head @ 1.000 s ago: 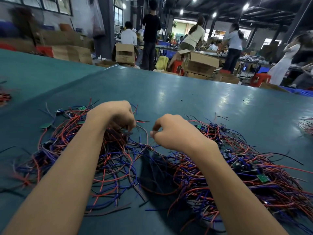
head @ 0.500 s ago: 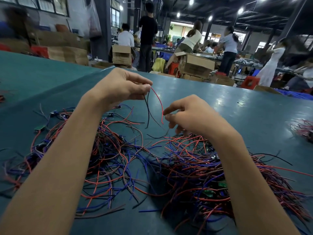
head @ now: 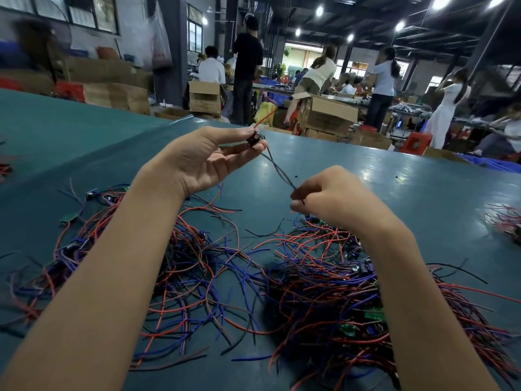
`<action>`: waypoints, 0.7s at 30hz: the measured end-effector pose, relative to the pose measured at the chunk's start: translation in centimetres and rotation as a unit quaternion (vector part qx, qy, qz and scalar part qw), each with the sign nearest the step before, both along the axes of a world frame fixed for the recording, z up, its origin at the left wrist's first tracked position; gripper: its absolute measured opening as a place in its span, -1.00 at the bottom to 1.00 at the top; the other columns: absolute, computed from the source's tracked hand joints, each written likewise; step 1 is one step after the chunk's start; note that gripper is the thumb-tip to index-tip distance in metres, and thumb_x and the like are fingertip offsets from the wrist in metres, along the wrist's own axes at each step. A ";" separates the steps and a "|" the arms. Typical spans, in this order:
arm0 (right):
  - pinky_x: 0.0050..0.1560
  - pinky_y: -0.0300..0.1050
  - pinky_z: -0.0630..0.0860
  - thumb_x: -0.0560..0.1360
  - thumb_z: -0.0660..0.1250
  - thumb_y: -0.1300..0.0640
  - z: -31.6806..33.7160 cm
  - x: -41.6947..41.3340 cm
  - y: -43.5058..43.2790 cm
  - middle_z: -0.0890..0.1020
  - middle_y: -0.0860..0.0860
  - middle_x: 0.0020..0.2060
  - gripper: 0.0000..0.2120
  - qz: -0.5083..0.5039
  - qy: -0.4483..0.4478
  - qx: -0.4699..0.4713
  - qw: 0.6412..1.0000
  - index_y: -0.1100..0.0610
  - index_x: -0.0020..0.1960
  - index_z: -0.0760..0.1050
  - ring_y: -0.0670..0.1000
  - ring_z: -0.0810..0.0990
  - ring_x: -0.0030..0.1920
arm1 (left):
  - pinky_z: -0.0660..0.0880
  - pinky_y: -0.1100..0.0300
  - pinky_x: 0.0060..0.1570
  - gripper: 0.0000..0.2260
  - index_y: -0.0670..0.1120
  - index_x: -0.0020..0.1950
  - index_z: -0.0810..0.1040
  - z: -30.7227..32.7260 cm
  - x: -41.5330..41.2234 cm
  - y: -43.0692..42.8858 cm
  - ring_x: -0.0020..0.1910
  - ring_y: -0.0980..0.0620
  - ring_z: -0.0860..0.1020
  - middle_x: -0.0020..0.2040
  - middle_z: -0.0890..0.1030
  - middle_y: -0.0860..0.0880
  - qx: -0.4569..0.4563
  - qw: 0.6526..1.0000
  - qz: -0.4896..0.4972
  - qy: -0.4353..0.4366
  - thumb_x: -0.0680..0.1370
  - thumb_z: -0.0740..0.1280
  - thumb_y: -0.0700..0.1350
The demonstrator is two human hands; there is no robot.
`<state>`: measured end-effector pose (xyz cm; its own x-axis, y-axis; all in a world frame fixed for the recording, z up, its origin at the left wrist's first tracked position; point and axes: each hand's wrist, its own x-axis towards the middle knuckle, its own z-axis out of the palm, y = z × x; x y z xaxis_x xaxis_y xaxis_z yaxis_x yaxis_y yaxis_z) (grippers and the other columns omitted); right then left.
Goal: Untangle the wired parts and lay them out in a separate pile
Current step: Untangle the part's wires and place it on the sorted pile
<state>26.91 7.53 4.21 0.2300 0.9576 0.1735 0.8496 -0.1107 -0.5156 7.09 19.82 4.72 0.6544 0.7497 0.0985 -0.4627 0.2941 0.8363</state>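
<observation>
My left hand [head: 203, 162] is raised above the table and pinches a small wired part [head: 256, 138], a dark component on a green board with a red wire sticking up. A dark wire [head: 277, 169] runs down from it to my right hand [head: 332, 198], which pinches the wire's lower end. Below my arms lie two heaps of red, blue and black wires with small boards: a looser spread heap [head: 180, 266] at the left and a dense tangle [head: 338, 300] at the right.
The teal table [head: 394, 176] stretches far ahead. Another wire bundle [head: 504, 221] lies at the right edge and one [head: 4, 167] at the far left. Beyond the table stand cardboard boxes [head: 327, 114] and several people at work.
My left hand rose higher and now holds a board part instead of loose wire ends. My right hand moved right and down, drawing the dark wire taut between the hands.
</observation>
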 end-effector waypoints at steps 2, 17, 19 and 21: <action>-0.21 -0.31 0.47 0.51 0.46 0.13 0.0 -0.3 0.2 0.72 -0.03 -0.02 -0.78 -0.005 0.017 0.016 1.000 0.04 0.15 0.69 -0.03 0.65 -0.06 | 0.63 0.26 -0.06 -0.92 -0.32 -0.11 0.71 0.0 0.0 -0.1 0.01 -0.10 0.70 -0.02 0.68 -0.26 0.002 1.000 0.003 0.005 0.45 0.47 -0.31; -0.24 -0.13 0.65 0.35 0.49 0.24 1.3 0.2 -1.0 0.73 0.13 -0.15 -0.51 0.124 0.500 0.090 0.852 0.24 0.27 0.55 0.06 0.69 -0.24 | 0.64 0.20 -0.10 -0.84 -0.25 -0.08 0.71 -0.1 3.0 -2.1 -0.08 -0.16 0.72 -0.07 0.71 -0.26 0.150 0.979 -0.023 0.134 0.37 0.51 -0.27; -0.31 -0.19 0.62 0.41 0.49 0.27 1.1 0.6 -0.8 0.71 0.11 -0.25 -0.72 0.088 0.504 0.116 0.851 0.27 0.10 0.62 -0.01 0.64 -0.34 | 0.65 0.15 -0.11 -0.78 -0.27 0.00 0.67 -0.2 4.1 -2.8 -0.06 -0.18 0.72 -0.05 0.71 -0.26 0.164 0.976 -0.022 0.143 0.39 0.52 -0.23; -0.35 -0.23 0.60 0.47 0.45 0.32 1.1 1.3 -0.8 0.70 0.10 -0.31 -0.92 0.049 0.523 0.134 0.840 0.26 -0.03 0.64 -0.07 0.63 -0.41 | 0.66 0.11 -0.12 -0.78 -0.28 0.04 0.65 -0.3 4.8 -3.3 -0.02 -0.22 0.71 0.00 0.71 -0.27 0.161 0.976 -0.030 0.143 0.45 0.51 -0.20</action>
<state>28.17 6.78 5.34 0.3133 0.9397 0.1371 -0.0864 0.1720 -0.9813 11.87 16.51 4.43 0.7308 0.6701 0.1297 -0.1874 0.0143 0.9822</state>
